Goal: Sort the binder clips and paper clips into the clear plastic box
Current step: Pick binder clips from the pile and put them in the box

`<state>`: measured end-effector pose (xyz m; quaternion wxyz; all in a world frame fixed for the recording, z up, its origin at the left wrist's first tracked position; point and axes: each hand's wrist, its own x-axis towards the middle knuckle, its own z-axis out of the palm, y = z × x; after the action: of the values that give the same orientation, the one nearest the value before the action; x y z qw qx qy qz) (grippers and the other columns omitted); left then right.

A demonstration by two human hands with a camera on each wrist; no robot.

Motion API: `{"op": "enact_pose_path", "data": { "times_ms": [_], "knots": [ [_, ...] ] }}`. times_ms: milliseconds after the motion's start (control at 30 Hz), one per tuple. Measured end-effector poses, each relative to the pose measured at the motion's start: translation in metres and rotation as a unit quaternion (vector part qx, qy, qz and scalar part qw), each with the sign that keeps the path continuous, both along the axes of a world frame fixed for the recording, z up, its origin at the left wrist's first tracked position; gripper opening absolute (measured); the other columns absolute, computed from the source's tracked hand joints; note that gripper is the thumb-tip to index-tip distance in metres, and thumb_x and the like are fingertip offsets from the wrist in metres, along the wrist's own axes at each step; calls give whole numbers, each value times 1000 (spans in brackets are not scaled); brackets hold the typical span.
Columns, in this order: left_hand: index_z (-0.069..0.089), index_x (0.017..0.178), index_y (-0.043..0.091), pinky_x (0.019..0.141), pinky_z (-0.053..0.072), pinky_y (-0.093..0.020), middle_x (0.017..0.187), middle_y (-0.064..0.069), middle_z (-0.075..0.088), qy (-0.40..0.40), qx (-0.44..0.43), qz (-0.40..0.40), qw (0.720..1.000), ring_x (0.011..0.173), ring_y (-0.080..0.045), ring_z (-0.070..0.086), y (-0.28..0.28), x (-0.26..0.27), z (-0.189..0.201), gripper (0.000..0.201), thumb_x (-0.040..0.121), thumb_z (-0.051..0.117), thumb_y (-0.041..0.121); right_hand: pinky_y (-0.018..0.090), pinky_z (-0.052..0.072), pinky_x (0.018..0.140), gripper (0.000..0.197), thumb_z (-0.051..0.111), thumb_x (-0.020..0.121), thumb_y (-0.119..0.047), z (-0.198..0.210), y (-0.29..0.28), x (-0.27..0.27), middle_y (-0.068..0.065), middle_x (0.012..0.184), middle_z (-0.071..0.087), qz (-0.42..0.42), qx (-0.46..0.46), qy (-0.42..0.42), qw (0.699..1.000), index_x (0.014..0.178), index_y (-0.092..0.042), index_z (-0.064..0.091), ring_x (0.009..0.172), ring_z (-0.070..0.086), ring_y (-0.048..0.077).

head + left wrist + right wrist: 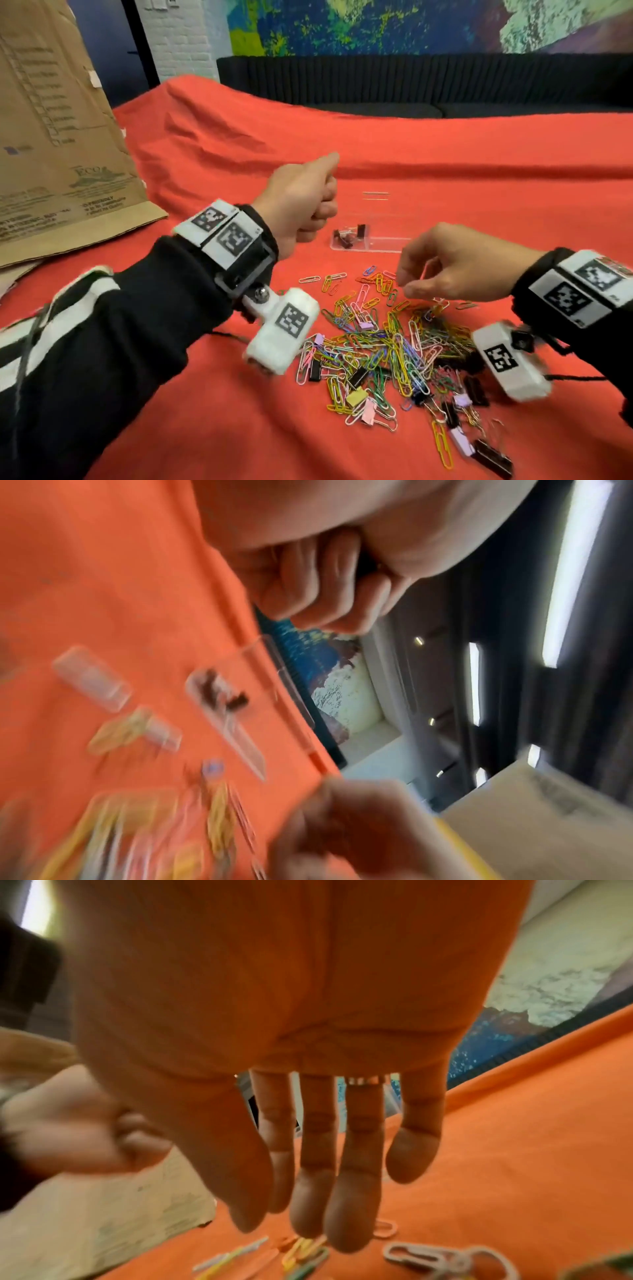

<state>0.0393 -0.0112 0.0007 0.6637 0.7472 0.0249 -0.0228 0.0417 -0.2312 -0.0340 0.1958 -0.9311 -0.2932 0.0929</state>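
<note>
Sorting is at an early stage. The clear plastic box [371,240] sits on the red cloth [445,154] just beyond the pile of paper clips [387,329]; one end compartment holds a few dark binder clips [349,234], the rest looks bare. Most clips remain loose in the pile, with more binder clips [356,377] mixed in. The left hand [301,202] hovers beside the box, fingers curled; whether it holds anything cannot be told. The right hand [459,263] hangs over the pile's far edge, fingers extended downward, holding nothing visible.
</note>
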Motion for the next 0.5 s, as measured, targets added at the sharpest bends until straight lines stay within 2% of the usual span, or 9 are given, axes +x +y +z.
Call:
{"op": "enact_pose_path", "data": {
  "times_ms": [67, 100, 167, 233, 267, 367, 400, 500],
  "knots": [
    [38, 54, 20, 42, 18, -16, 47, 1, 38, -65, 177, -39, 981, 37, -15, 26, -18, 24, 11, 55, 102, 38, 48, 7, 43, 59, 4, 78, 81, -24, -6, -2, -2, -13, 75, 74, 0, -28, -15, 999, 84, -27, 76, 61, 62, -8],
    [45, 58, 17, 43, 21, -20, 53, -4, 42, -86, 284, -70, 952, 41, -17, 30, -25, 38, 14, 52, 102, 39, 43, 10, 46, 62, 6, 77, 81, -27, -8, -1, -3, -13, 77, 75, 5, -38, -16, 999, 87, -27, 76, 64, 63, -7],
    [62, 80, 5, 43, 30, -21, 61, -5, 52, -90, 470, -152, 864, 50, -20, 42, -34, 62, 20, 38, 103, 42, 29, 20, 53, 69, 11, 76, 81, -32, -9, 1, -5, -13, 81, 76, 17, -58, -3, 998, 92, -28, 76, 69, 66, -2],
    [66, 100, -4, 41, 37, -18, 59, 4, 56, -44, 548, -231, 803, 49, -14, 50, -37, 80, 28, 25, 100, 49, 14, 23, 54, 73, 15, 75, 81, -35, -10, 1, -6, -10, 85, 76, 21, -69, 7, 997, 95, -30, 75, 71, 66, 1],
    [69, 102, -2, 43, 40, -19, 60, 3, 57, -41, 582, -243, 775, 48, -14, 52, -38, 86, 32, 24, 98, 53, 15, 24, 54, 74, 17, 75, 81, -37, -10, 0, -6, -9, 86, 76, 23, -71, 9, 997, 97, -30, 75, 72, 66, 2],
    [76, 94, 12, 61, 51, -27, 76, -1, 72, -94, 686, -231, 684, 63, -20, 61, -41, 99, 37, 21, 92, 61, 27, 23, 52, 73, 19, 75, 82, -39, -11, -1, -5, -7, 88, 74, 26, -64, 9, 998, 99, -32, 75, 68, 61, -2],
    [77, 91, 14, 68, 53, -29, 79, 0, 74, -113, 702, -231, 664, 68, -19, 63, -42, 101, 36, 19, 90, 64, 27, 23, 52, 73, 20, 75, 82, -40, -11, -2, -5, -8, 87, 74, 28, -61, 10, 998, 100, -32, 74, 66, 60, -3],
    [77, 88, 20, 74, 51, -26, 80, 7, 73, -147, 722, -228, 637, 76, -15, 64, -43, 105, 34, 10, 86, 67, 20, 24, 53, 73, 21, 75, 82, -40, -11, -2, -5, -8, 87, 73, 32, -58, 17, 998, 100, -32, 74, 66, 60, -3]
  ]
}}
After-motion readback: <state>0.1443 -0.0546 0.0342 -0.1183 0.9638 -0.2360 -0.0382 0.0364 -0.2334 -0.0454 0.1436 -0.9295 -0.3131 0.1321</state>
